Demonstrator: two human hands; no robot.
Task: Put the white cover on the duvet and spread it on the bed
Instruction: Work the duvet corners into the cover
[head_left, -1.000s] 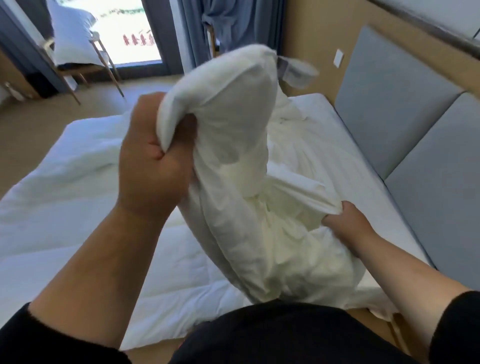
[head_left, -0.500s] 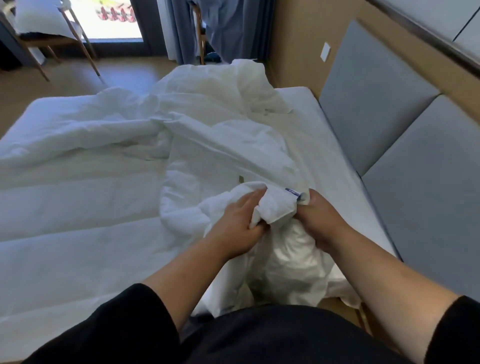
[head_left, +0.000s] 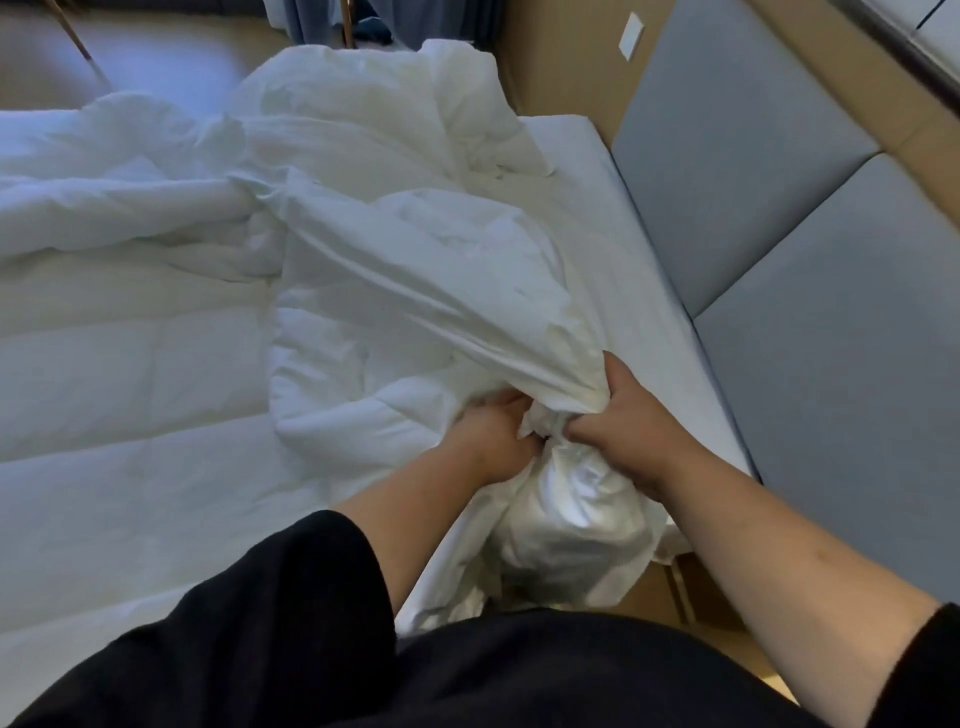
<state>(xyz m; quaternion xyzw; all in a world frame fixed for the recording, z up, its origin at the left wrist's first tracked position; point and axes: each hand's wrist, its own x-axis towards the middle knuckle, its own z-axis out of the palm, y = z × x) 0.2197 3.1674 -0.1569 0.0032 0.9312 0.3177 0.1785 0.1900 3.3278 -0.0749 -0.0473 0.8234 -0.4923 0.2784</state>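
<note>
Both forearms are being held out forward and downward over the near edge of the bed (head_left: 639, 291), and the two hands are being brought close together just above a bunched knot of fabric. The left hand (head_left: 493, 441) is being kept with its back turned upward, its fingers curled into a fold of the white cover (head_left: 415, 270), their tips being hidden in the cloth. The right hand (head_left: 628, 421) is being angled inward from the right, its fingers and thumb being closed tightly round a gathered corner of the same cover, from which taut creases are being drawn diagonally up and to the left. The wrists are being bent slightly, the black sleeves (head_left: 270, 613) being pushed back to the elbows.

The cover is being held at the near right side of the mattress, its loose bulk being piled toward the far end and its lower part being let hang below the hands, over the bed's edge. The quilted duvet (head_left: 130, 415) is being left lying flat across the left side of the bed, partly beneath the cover. Grey padded panels (head_left: 810, 322) are being seen along the right.
</note>
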